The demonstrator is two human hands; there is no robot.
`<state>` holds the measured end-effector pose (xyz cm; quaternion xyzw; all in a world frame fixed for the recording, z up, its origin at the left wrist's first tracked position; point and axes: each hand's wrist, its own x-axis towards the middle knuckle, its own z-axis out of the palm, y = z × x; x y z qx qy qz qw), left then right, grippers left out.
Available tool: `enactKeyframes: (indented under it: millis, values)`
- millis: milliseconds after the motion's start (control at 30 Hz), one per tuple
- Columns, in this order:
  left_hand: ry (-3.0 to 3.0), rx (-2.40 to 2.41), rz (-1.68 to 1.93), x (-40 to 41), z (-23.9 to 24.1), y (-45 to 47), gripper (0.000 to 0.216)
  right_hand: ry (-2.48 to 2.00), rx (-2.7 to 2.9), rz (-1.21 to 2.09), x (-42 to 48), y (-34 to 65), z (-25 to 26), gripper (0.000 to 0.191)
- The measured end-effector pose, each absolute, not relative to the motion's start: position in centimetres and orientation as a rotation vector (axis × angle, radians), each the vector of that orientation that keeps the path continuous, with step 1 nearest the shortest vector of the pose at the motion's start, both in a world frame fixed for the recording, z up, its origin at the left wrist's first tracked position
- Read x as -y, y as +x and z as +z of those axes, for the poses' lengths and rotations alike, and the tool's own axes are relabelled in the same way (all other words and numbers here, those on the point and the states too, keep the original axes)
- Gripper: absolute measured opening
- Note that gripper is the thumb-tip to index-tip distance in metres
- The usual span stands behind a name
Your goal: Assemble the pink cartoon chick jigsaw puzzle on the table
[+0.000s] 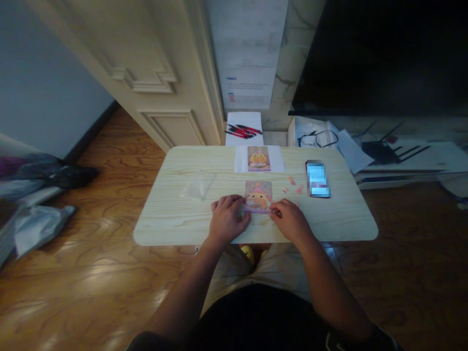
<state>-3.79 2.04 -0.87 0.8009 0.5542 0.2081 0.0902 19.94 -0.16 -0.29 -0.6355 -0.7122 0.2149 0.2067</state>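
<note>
A small jigsaw puzzle (pixel 258 192) with a cartoon figure in pink and orange lies on the pale wooden table (pixel 171 214). My left hand (pixel 227 218) rests against its left edge, fingers stretched out and thumb near the lower left corner. At the lower right edge of the picture, my right hand (pixel 289 219) pinches what looks like a small puzzle piece, mostly hidden by the fingertips. Several loose puzzle pieces (pixel 291 180) are scattered just beyond my right hand. Behind the puzzle is a white sheet with a matching printed picture (pixel 258 159).
A clear plastic bag (pixel 198 186) lies on the table's left side, and a lit phone (pixel 318 179) on its right. Past the far edge, several red and black pens (pixel 243 131) sit on white paper. A router (pixel 382 152) and a black cable (pixel 325 138) are at right.
</note>
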Motion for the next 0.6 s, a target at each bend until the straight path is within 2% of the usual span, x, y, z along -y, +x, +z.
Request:
enactKeyframes:
  millis: [167,600]
  values:
    - [2.429,-1.568,0.63,-1.9,-0.77,-3.83,0.045,-1.724,1.995,0.58,0.29,19.96,0.01,0.014]
    - [2.624,-1.151,0.59,-1.8,-1.08,-4.28,0.038,-1.683,2.011,0.574,0.32,19.86,-0.16,0.015]
